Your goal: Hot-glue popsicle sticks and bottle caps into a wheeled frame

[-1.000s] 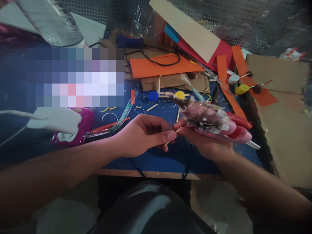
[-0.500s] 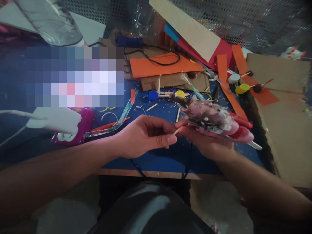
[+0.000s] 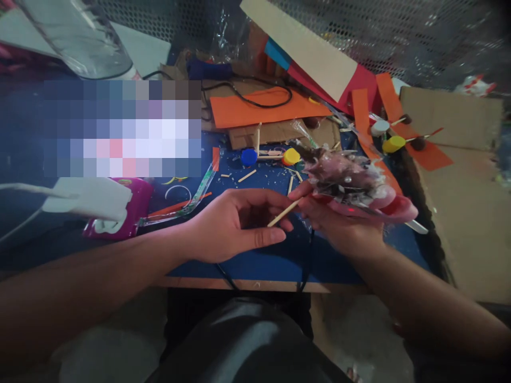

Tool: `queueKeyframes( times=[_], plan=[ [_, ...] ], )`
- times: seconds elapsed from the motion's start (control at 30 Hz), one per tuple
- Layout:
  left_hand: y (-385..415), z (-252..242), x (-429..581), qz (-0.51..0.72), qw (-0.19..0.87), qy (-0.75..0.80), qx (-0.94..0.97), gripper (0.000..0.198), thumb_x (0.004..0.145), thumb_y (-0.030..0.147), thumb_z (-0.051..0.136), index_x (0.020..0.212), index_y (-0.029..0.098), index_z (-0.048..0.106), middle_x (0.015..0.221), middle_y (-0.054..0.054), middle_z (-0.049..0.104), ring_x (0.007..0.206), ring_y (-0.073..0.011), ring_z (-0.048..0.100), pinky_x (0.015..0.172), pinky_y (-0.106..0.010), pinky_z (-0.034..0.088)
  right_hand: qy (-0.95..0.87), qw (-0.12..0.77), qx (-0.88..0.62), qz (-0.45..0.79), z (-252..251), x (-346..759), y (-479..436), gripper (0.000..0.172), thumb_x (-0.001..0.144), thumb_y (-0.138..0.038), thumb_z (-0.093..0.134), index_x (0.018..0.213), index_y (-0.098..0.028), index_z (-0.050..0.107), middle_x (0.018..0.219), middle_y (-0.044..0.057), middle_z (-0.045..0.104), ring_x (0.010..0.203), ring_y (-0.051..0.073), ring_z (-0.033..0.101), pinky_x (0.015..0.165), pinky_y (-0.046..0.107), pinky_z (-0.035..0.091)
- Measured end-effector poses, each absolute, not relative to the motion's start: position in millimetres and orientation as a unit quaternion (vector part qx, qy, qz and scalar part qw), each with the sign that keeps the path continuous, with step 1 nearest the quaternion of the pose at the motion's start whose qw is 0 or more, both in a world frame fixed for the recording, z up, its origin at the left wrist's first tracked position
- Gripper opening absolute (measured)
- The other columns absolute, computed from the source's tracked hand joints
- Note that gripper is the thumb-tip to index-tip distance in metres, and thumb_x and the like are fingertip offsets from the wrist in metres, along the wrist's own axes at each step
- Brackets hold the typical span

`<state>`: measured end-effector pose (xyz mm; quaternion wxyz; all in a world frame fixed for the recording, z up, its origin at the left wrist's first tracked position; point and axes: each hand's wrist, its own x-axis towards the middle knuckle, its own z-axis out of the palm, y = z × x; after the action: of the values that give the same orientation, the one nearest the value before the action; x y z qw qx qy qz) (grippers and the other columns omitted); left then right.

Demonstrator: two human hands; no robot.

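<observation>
Your left hand point(image 3: 239, 226) pinches thin pale stick point(image 3: 282, 213) | right hand point(image 3: 339, 231) grips gunk-wrapped scissors point(image 3: 393, 208) | more stick showing than before

A single view looks from the person's head, forward and steeply down. It sits close above the left hand point(image 3: 235, 226) and right hand point(image 3: 339, 229) at the near edge of the worktop point(image 3: 263, 260). The lap point(image 3: 239, 340) fills the bottom and mesh point(image 3: 399, 32) the top.
</observation>
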<state>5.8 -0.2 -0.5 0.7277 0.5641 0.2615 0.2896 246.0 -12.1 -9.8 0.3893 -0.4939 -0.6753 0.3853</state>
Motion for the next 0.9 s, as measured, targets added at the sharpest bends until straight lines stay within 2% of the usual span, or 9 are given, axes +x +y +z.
queueKeyframes(
  times=[0.1, 0.17, 0.23, 0.3, 0.43, 0.53, 0.67, 0.8, 0.9],
  plan=[
    [-0.2, 0.5, 2.8, 0.294, 0.746, 0.248, 0.543, 0.03, 0.089, 0.02, 0.088, 0.116, 0.014, 0.076, 0.091, -0.006, 0.083, 0.076, -0.0119, 0.075, 0.076, -0.021, 0.062, -0.652, 0.39, -0.491, 0.426, -10.0, 245.5, -13.9, 0.028, 0.095, -0.06, 0.079, 0.108, -0.035, 0.084, 0.094, 0.003, 0.083, 0.066, 0.022, 0.073, 0.055, 0.039, 0.062],
    [-0.7, 1.2, -0.4, 0.28, 0.759, 0.214, 0.547, 0.038, 0.091, 0.024, 0.089, 0.125, 0.014, 0.077, 0.098, -0.01, 0.085, 0.08, -0.0149, 0.079, 0.075, -0.022, 0.064, -0.632, 0.389, -0.487, 0.461, -10.8, 246.3, -15.5, 0.031, 0.097, -0.063, 0.075, 0.108, -0.035, 0.082, 0.092, 0.001, 0.082, 0.057, 0.018, 0.066, 0.048, 0.035, 0.056],
    [-1.2, 1.3, -2.4, 0.274, 0.767, 0.19, 0.548, 0.039, 0.093, 0.027, 0.088, 0.129, 0.016, 0.078, 0.106, -0.012, 0.086, 0.086, -0.0168, 0.082, 0.078, -0.023, 0.065, -0.625, 0.385, -0.488, 0.472, -11.0, 247.3, -16.4, 0.034, 0.098, -0.066, 0.071, 0.107, -0.035, 0.081, 0.091, 0.0, 0.081, 0.058, 0.018, 0.065, 0.047, 0.034, 0.054],
    [-1.1, 0.4, -2.2, 0.29, 0.777, 0.188, 0.526, 0.036, 0.094, 0.029, 0.088, 0.127, 0.017, 0.08, 0.104, -0.011, 0.087, 0.087, -0.0156, 0.082, 0.08, -0.022, 0.065, -0.632, 0.376, -0.49, 0.468, -9.9, 247.8, -16.3, 0.035, 0.099, -0.067, 0.069, 0.105, -0.035, 0.081, 0.09, 0.0, 0.08, 0.059, 0.018, 0.067, 0.048, 0.034, 0.055],
    [1.1, -3.0, 2.4, 0.304, 0.782, 0.21, 0.502, 0.038, 0.085, 0.029, 0.096, 0.117, 0.017, 0.081, 0.095, -0.007, 0.084, 0.088, -0.0151, 0.08, 0.081, -0.022, 0.065, -0.642, 0.378, -0.478, 0.464, -6.6, 247.0, -14.0, 0.028, 0.098, -0.059, 0.075, 0.103, -0.033, 0.083, 0.09, 0.0, 0.081, 0.053, 0.015, 0.064, 0.047, 0.032, 0.056],
    [1.7, -6.1, 5.1, 0.31, 0.767, 0.212, 0.521, 0.045, 0.082, 0.02, 0.097, 0.122, 0.016, 0.077, 0.094, -0.004, 0.079, 0.086, -0.0121, 0.076, 0.082, -0.02, 0.063, -0.649, 0.388, -0.471, 0.455, -6.2, 246.4, -12.1, 0.024, 0.097, -0.054, 0.079, 0.105, -0.033, 0.084, 0.093, 0.0, 0.083, 0.062, 0.017, 0.07, 0.056, 0.034, 0.062],
    [0.6, -10.8, 5.3, 0.348, 0.747, 0.192, 0.533, 0.064, 0.08, 0.015, 0.096, 0.137, 0.021, 0.068, 0.1, -0.003, 0.074, 0.084, -0.0113, 0.072, 0.081, -0.021, 0.063, -0.651, 0.391, -0.458, 0.462, -6.3, 245.0, -10.3, 0.019, 0.097, -0.049, 0.081, 0.105, -0.033, 0.086, 0.1, 0.003, 0.085, 0.092, 0.027, 0.082, 0.078, 0.044, 0.07],
    [0.2, -14.5, 3.8, 0.364, 0.72, 0.19, 0.56, 0.067, 0.081, 0.014, 0.096, 0.142, 0.026, 0.07, 0.106, -0.004, 0.072, 0.087, -0.0118, 0.071, 0.084, -0.022, 0.063, -0.655, 0.409, -0.448, 0.451, -5.7, 242.2, -9.3, 0.013, 0.096, -0.046, 0.083, 0.099, -0.034, 0.087, 0.105, 0.001, 0.087, 0.106, 0.03, 0.083, 0.1, 0.053, 0.068],
    [0.9, -16.2, 3.3, 0.382, 0.689, 0.175, 0.59, 0.067, 0.081, 0.012, 0.095, 0.142, 0.027, 0.072, 0.104, -0.004, 0.071, 0.089, -0.0121, 0.069, 0.085, -0.022, 0.063, -0.658, 0.414, -0.449, 0.44, -6.9, 241.0, -8.5, 0.016, 0.093, -0.048, 0.086, 0.099, -0.033, 0.087, 0.109, 0.003, 0.087, 0.112, 0.031, 0.082, 0.105, 0.052, 0.067]
  ],
)
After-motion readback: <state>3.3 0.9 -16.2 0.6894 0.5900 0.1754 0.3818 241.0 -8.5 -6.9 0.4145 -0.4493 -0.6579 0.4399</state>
